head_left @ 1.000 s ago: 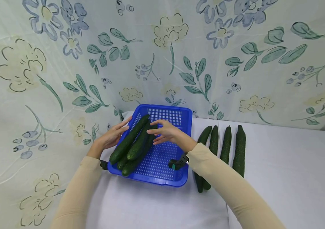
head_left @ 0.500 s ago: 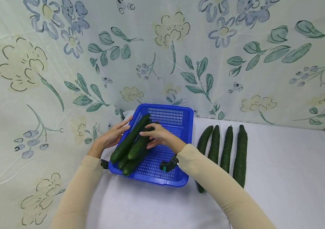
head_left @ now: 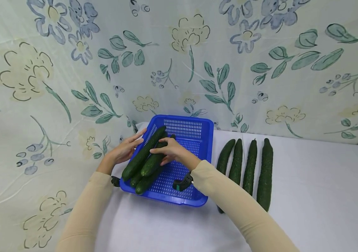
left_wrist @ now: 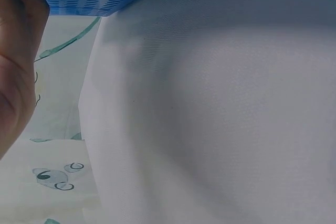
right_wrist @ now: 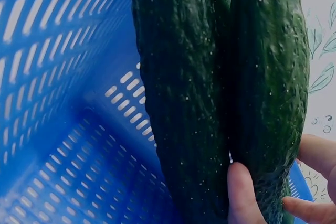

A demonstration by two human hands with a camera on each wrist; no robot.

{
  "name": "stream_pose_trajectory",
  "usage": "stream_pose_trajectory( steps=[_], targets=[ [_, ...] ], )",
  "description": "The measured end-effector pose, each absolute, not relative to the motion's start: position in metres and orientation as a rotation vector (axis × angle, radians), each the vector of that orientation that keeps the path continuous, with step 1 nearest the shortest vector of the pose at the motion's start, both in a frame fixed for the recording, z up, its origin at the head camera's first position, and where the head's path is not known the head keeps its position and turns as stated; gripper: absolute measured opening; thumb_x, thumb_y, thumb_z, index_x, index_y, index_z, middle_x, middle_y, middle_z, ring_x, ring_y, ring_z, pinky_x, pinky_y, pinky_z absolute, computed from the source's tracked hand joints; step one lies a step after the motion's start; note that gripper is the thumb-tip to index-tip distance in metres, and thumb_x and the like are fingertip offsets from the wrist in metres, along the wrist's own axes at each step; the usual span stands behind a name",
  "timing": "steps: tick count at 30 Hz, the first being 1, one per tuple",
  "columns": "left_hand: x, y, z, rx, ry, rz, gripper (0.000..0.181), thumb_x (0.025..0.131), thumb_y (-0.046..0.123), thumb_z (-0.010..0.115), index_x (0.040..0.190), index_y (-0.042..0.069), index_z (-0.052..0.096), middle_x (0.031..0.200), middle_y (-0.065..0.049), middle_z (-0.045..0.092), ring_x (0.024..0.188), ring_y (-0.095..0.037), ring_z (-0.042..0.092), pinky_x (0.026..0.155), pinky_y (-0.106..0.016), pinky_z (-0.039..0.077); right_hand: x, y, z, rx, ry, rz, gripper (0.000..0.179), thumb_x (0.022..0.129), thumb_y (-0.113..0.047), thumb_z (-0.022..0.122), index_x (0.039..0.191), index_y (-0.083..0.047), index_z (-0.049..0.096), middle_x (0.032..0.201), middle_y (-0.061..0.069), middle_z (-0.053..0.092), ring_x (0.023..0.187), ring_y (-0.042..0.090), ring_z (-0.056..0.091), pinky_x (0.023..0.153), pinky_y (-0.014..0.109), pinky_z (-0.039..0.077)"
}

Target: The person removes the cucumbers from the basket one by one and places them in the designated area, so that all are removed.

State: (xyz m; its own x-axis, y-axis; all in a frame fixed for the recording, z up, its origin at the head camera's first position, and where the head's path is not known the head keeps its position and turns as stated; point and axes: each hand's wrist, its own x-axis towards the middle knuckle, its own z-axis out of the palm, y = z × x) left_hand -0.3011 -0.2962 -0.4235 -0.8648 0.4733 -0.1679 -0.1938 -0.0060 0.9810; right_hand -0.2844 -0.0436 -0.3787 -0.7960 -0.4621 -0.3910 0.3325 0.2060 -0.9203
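1. Dark-green cucumber lies in the blue plastic basket, pinched between thumb and fingers of the right hand.
2. Other cucumbers lie beside it.
3. The left hand, fingers fairly straight, rests against the basket's left side.
4. Four more cucumbers lie in a row on white cloth.
5. Floral fabric hangs behind.

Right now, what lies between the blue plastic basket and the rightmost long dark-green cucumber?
In the head view, three more cucumbers, with the beige right sleeve crossing over them.
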Motion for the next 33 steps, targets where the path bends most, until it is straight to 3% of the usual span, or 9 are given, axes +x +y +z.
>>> stream_pose_trajectory(
  steps=[7, 13, 22, 33],
  targets=[
    [-0.299, -0.296, -0.423, 0.288, 1.816, 1.925, 0.055, 0.111, 0.025, 0.037, 0.161, 0.032, 0.017, 0.151, -0.015, 0.038, 0.116, -0.019, 0.062, 0.089, -0.037, 0.056, -0.287, -0.044, -0.38, -0.076, 1.849, -1.658, 0.078, 0.088, -0.009, 0.077, 0.153, -0.006, 0.036, 0.13, 0.036, 0.053, 0.086, 0.045, 0.07, 0.063, 0.042, 0.06],
    [-0.298, -0.295, -0.424, 0.279, 1.82, 1.921, 0.055, 0.111, 0.026, 0.038, 0.161, 0.032, 0.017, 0.152, -0.015, 0.036, 0.116, -0.018, 0.062, 0.088, -0.036, 0.056, -0.289, -0.042, -0.38, -0.014, 1.789, -1.659, 0.076, 0.088, -0.005, 0.076, 0.153, -0.008, 0.037, 0.133, 0.038, 0.049, 0.099, 0.049, 0.066, 0.069, 0.047, 0.06],
    [-0.298, -0.294, -0.423, 0.277, 1.829, 1.911, 0.055, 0.111, 0.026, 0.037, 0.161, 0.031, 0.015, 0.151, -0.015, 0.038, 0.115, -0.019, 0.063, 0.088, -0.035, 0.056, -0.292, -0.031, -0.378, -0.039, 1.737, -1.654, 0.076, 0.089, -0.001, 0.074, 0.154, -0.008, 0.036, 0.132, 0.04, 0.047, 0.099, 0.049, 0.066, 0.082, 0.055, 0.055],
    [-0.301, -0.295, -0.422, 0.285, 1.833, 1.914, 0.056, 0.111, 0.027, 0.037, 0.161, 0.031, 0.015, 0.148, -0.014, 0.042, 0.114, -0.018, 0.063, 0.087, -0.034, 0.056, -0.292, -0.018, -0.36, -0.062, 1.596, -1.688, 0.072, 0.093, -0.004, 0.07, 0.156, -0.008, 0.033, 0.11, 0.03, 0.065, 0.082, 0.033, 0.071, 0.086, 0.051, 0.055]
  ],
)
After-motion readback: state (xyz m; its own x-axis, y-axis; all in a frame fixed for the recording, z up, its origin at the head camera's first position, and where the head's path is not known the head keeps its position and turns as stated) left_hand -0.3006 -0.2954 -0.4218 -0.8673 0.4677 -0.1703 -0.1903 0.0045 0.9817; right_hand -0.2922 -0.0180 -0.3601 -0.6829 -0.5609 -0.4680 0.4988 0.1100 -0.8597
